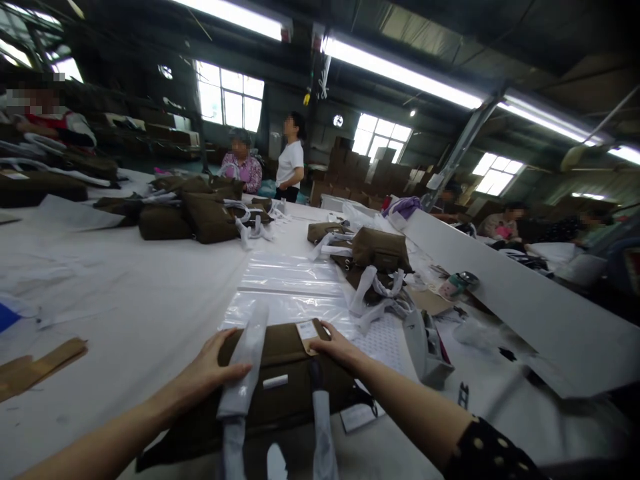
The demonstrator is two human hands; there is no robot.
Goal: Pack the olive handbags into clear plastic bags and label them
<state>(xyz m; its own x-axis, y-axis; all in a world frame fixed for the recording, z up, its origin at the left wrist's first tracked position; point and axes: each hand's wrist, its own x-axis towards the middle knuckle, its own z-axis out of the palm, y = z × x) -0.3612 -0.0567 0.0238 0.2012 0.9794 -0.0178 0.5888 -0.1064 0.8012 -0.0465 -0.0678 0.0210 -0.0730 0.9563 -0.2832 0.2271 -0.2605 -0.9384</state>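
Note:
An olive-brown bag [287, 400] lies at the near edge of the table, its straps wrapped in whitish covering. My left hand [220, 367] grips the bag's upper left side, thumb across the wrapped left strap [247, 373]. At the upper right side, my right hand [336, 343] holds the bag's edge, with its thumb on a paper tag [309, 335]. The fingers of both hands are partly hidden behind the bag. Clear plastic sheets [295, 283] lie flat just beyond it.
More olive bags [200, 213] lie at the back left, others [383, 250] at the right. A grey-white holder [427, 350], a bottle [457, 283] and a raised white panel [525, 300] are on the right. Brown pieces [43, 367] lie left. Several people are farther back.

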